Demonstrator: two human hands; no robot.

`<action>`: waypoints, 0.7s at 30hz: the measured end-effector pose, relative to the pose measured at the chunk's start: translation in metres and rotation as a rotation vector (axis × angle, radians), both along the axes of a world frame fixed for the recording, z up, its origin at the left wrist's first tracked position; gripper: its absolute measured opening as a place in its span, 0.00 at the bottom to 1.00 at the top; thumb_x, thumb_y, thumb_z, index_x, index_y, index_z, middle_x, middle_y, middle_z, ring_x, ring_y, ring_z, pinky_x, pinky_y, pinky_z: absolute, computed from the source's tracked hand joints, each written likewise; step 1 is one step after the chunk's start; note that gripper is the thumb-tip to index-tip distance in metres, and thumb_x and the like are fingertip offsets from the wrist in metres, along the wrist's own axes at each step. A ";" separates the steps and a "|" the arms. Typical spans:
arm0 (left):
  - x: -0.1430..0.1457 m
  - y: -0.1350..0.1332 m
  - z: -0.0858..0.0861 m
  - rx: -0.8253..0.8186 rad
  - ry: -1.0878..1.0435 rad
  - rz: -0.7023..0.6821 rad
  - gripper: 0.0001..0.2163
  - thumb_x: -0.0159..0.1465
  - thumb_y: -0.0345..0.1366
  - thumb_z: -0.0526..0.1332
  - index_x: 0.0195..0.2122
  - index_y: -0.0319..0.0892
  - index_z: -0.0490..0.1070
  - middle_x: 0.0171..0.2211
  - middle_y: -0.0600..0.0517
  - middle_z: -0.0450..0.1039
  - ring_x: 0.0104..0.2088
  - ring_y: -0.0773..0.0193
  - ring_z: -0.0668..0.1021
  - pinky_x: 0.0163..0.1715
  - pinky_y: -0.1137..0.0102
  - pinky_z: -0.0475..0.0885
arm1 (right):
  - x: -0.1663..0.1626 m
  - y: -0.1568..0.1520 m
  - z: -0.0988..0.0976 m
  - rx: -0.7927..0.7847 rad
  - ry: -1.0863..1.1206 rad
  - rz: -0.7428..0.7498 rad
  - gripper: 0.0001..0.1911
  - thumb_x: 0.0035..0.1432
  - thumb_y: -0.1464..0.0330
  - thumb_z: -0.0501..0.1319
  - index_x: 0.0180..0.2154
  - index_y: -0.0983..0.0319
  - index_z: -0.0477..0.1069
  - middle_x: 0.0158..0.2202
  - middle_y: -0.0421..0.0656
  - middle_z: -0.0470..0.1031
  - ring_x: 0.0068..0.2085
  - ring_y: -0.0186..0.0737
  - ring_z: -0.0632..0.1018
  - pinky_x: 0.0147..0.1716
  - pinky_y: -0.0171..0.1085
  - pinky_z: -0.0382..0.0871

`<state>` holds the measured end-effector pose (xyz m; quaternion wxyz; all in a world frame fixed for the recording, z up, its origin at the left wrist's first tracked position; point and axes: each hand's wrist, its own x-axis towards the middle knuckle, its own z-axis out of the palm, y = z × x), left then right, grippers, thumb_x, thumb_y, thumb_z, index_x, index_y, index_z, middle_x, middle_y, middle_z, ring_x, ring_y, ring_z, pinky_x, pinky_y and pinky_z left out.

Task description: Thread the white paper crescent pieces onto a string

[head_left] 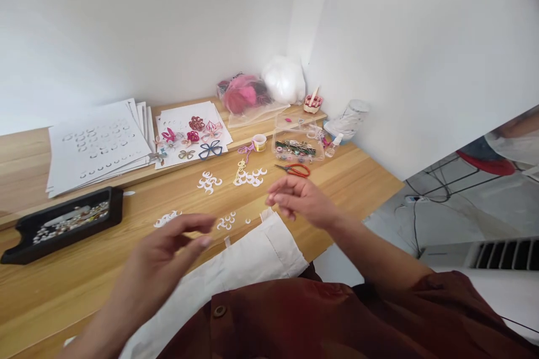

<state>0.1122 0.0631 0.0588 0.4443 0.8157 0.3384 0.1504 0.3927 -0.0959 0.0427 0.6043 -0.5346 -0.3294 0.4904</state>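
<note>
My left hand point(168, 249) hovers over the near edge of the wooden table point(349, 179), fingers stretched out and apart, holding nothing I can see. My right hand point(297, 199) is raised a little further right, fingers loosely curled and slightly blurred, nothing visible in it. Between and beyond them lie small white paper cut-outs point(227, 221), with more white cut-outs point(250, 178) further back. A white cloth point(252, 261) lies under my hands at the table edge.
A black tray point(63, 223) of small pieces sits at left. Stacked white sheets point(99, 143), a sheet with coloured paper shapes point(191, 134), orange scissors point(295, 169), a clear box point(297, 146), a tape roll point(259, 141) and bags point(246, 92) stand behind. A floor with cables lies right.
</note>
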 end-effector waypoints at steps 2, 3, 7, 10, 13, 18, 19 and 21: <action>0.038 -0.020 -0.001 -0.229 -0.071 -0.036 0.21 0.58 0.53 0.72 0.50 0.50 0.83 0.47 0.45 0.84 0.46 0.49 0.84 0.42 0.61 0.81 | -0.028 0.003 -0.007 0.018 0.044 0.061 0.19 0.57 0.57 0.74 0.44 0.60 0.75 0.34 0.40 0.83 0.22 0.27 0.72 0.20 0.29 0.66; 0.052 -0.029 -0.002 -0.303 -0.086 -0.071 0.22 0.56 0.52 0.73 0.48 0.47 0.83 0.44 0.45 0.84 0.44 0.50 0.84 0.40 0.62 0.80 | -0.040 0.003 -0.010 0.019 0.056 0.084 0.19 0.57 0.57 0.74 0.44 0.60 0.74 0.33 0.39 0.81 0.23 0.27 0.72 0.20 0.29 0.66; 0.073 -0.044 -0.009 -0.450 -0.166 -0.044 0.17 0.57 0.50 0.74 0.39 0.42 0.84 0.40 0.44 0.84 0.41 0.53 0.83 0.41 0.63 0.77 | -0.065 -0.001 -0.017 0.031 0.099 0.076 0.21 0.60 0.54 0.72 0.45 0.59 0.70 0.25 0.33 0.73 0.23 0.29 0.72 0.21 0.29 0.66; 0.068 -0.046 -0.016 -0.514 -0.246 0.035 0.15 0.57 0.49 0.75 0.38 0.43 0.85 0.43 0.44 0.83 0.46 0.53 0.82 0.43 0.66 0.76 | -0.051 -0.004 -0.016 -0.033 0.061 0.180 0.25 0.60 0.51 0.71 0.50 0.58 0.69 0.30 0.37 0.78 0.27 0.35 0.77 0.26 0.35 0.72; 0.061 -0.049 -0.014 -0.551 -0.265 0.134 0.13 0.56 0.48 0.76 0.34 0.45 0.85 0.48 0.45 0.82 0.52 0.52 0.80 0.42 0.69 0.75 | 0.007 -0.001 -0.005 -0.004 -0.412 0.058 0.19 0.62 0.54 0.69 0.48 0.58 0.76 0.43 0.46 0.83 0.38 0.41 0.81 0.34 0.40 0.72; 0.056 -0.058 0.000 -0.673 -0.274 0.219 0.13 0.54 0.47 0.77 0.29 0.43 0.82 0.46 0.45 0.79 0.45 0.56 0.80 0.33 0.72 0.75 | 0.146 0.027 0.008 -0.080 -1.517 -0.157 0.07 0.61 0.70 0.65 0.34 0.59 0.84 0.38 0.48 0.84 0.44 0.49 0.78 0.52 0.50 0.63; 0.056 -0.059 0.002 -0.694 -0.278 0.235 0.14 0.53 0.47 0.78 0.28 0.42 0.82 0.45 0.45 0.79 0.42 0.58 0.81 0.32 0.73 0.75 | 0.165 0.034 0.007 -0.175 -1.645 -0.058 0.08 0.60 0.71 0.65 0.34 0.59 0.85 0.37 0.49 0.84 0.43 0.49 0.77 0.51 0.49 0.62; 0.055 -0.061 0.004 -0.723 -0.280 0.265 0.15 0.52 0.46 0.79 0.28 0.41 0.81 0.44 0.46 0.79 0.38 0.61 0.81 0.31 0.73 0.75 | 0.190 0.046 0.003 -0.267 -1.779 0.142 0.11 0.61 0.71 0.64 0.37 0.58 0.87 0.37 0.49 0.84 0.42 0.49 0.76 0.49 0.47 0.61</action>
